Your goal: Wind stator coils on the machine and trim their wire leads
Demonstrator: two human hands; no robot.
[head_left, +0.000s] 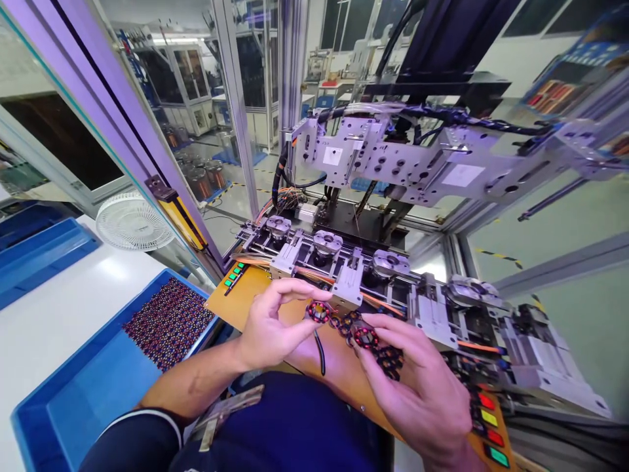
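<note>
Thumb and fingers of my left hand (pixel 278 321) pinch a small round motor stator (pixel 318 312) with dark, reddish-ringed edges. A second motor stator (pixel 366 337) of the same look sits between the thumb and fingers of my right hand (pixel 417 377). Both are held up apart from each other, above the orange-brown panel (pixel 307 357). Beneath and beside my right hand lies a cluster of more dark stators (pixel 389 360), partly covered by the hand. A short black tool or tube (pixel 320 354) rests on the panel between my hands.
Round metal fixtures (pixel 328 242) line the machine behind my hands, under a large metal head plate (pixel 383 157). Green buttons (pixel 234 275) are at the panel's left, coloured buttons (pixel 489 417) at its right. To the left, a blue bin (pixel 93 367) holds many stators; a white fan (pixel 133 221) stands behind.
</note>
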